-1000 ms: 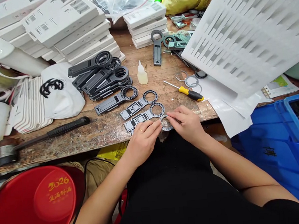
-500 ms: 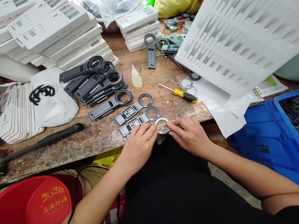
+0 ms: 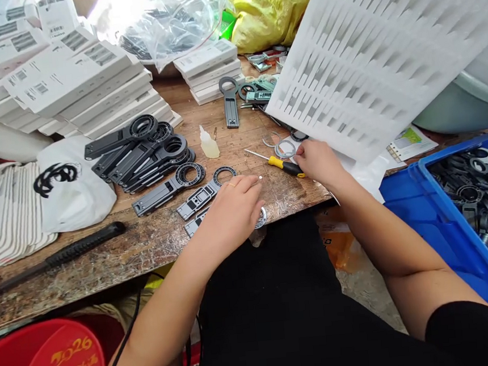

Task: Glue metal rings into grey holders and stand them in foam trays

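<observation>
While the left hand (image 3: 233, 207) lies palm-down at the near edge of the wooden workbench (image 3: 147, 243), its fingers rest loosely spread over a flat grey ring-ended bracket (image 3: 194, 226), covering the ring end; only a sliver of a silver ring (image 3: 261, 218) shows at the hand's 4 o'clock, and whether the fingers pinch it cannot be told. The right hand (image 3: 319, 161) reaches to 1 o'clock of the left, its fingers curled down at the black end of a yellow-handled screwdriver (image 3: 283, 165); the fingertips touch the handle, but a closed grasp around it is not visible. Loose metal rings (image 3: 284, 148) lie just beyond the screwdriver, at 11 o'clock of the right hand, on a white sheet.

Two further ring-ended brackets (image 3: 204, 192) lie side by side at 10 o'clock of the left hand, and beyond them a pile of black brackets (image 3: 147, 149). A small glue bottle (image 3: 209, 145) stands at 12 o'clock of the left hand. Stacked white boxes (image 3: 69, 90) fill the far left, a slotted white card sheet (image 3: 365, 53) overhangs the bench at 1 o'clock of the right hand, and a blue crate (image 3: 444, 228) of dark parts sits at 4 o'clock. A black-handled hammer (image 3: 54, 262) lies at 9 o'clock of the left hand.
</observation>
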{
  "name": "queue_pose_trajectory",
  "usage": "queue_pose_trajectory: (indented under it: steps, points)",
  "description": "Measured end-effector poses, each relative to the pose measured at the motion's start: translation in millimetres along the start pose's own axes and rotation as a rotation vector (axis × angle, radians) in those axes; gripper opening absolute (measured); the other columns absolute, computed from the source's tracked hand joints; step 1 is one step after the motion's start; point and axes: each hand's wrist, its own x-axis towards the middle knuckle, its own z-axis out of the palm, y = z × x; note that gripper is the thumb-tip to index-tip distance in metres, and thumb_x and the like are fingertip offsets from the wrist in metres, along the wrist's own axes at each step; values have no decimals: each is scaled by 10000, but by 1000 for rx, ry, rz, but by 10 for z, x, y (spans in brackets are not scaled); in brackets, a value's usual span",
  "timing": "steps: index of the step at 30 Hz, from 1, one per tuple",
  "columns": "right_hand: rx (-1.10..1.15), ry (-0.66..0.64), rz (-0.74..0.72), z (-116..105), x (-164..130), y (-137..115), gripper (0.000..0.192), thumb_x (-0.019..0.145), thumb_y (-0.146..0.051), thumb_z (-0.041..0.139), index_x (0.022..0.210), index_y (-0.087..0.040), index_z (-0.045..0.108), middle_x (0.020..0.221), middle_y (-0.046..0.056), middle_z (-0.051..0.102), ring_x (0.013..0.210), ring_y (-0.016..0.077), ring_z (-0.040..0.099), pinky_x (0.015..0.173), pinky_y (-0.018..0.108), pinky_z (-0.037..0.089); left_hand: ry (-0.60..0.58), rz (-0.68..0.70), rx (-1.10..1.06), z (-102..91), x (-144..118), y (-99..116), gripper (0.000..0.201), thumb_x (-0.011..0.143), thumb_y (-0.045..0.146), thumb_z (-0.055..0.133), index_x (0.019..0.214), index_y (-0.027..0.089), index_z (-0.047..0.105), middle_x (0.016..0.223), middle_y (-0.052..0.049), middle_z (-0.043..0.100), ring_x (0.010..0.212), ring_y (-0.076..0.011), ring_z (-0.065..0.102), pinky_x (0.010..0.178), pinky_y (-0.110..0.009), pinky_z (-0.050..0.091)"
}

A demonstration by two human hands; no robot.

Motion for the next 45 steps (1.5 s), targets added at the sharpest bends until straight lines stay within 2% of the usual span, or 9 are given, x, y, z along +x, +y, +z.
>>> queue_pose_trajectory:
  steps: [7,12,16,19,23,26,28,34,45]
  points:
    - [10,-98,4,-104,-113,-190,241,991,-200,520,1121,-97,694,1100,236,764,976,348,735,814,400,542,-251,-16,76,159,865,110,442,1084,277,501,1485,108,579,1640,-186,529,1544,-324,470,1265,-512,408]
    - [62,-127,35,-135,-198,-185,308,1007,-171,432,1253,-80,592,1140,251,743,1027,390,713,861,447,528,-433,-84,119,241,1061,149,643,1140,442,327,1684,98,315,1778,-149,317,1666,-300,269,1317,-580,307]
    - [102,-15,53,-59,-315,-29,354,983,-139,427,1287,-76,596,1197,248,725,1035,373,707,879,460,546,-439,-77,118,291,1053,140,675,1141,498,284,1695,113,305,1791,-144,268,1679,-292,238,1329,-588,271]
    - [158,255,49,-127,-428,112,338,1005,-169,425,1267,-119,633,1215,222,713,1061,346,702,907,468,566,-427,-73,78,273,1047,106,639,1145,486,299,1674,133,361,1780,-145,298,1672,-294,260,1334,-590,258]
    - [425,511,-109,-348,-519,70,269,1050,-280,494,1201,-194,700,1131,141,744,1039,271,713,929,418,581,-289,-42,-73,31,785,-52,546,1126,348,410,1627,133,444,1764,-149,349,1655,-288,310,1337,-536,303]
    - [706,279,-246,-378,-502,-232,212,1014,-273,580,1123,-209,749,997,71,773,867,210,718,823,358,588,19,-112,-144,-162,306,-233,472,1104,264,429,1535,134,568,1668,-153,514,1551,-259,491,1303,-475,399]
    - [798,97,-349,-294,-460,-502,187,990,-240,609,1077,-209,772,976,55,785,868,200,722,828,344,582,99,-147,-142,-184,-56,-337,408,1094,261,451,1394,119,689,1492,-159,681,1401,-270,637,1221,-474,509]
    - [763,-142,-568,56,-314,-1070,177,980,-134,623,999,-186,791,1025,70,807,981,207,734,936,346,561,158,-144,-95,116,-721,-430,349,1085,197,475,1298,115,738,1390,-165,736,1287,-286,699,1135,-493,592]
    - [492,-76,-592,187,-320,-1095,215,1040,-188,575,1123,-178,772,1110,119,731,1029,255,710,939,389,573,88,-47,56,221,-709,-394,354,1098,260,505,1325,110,731,1403,-166,729,1308,-335,675,1115,-537,586]
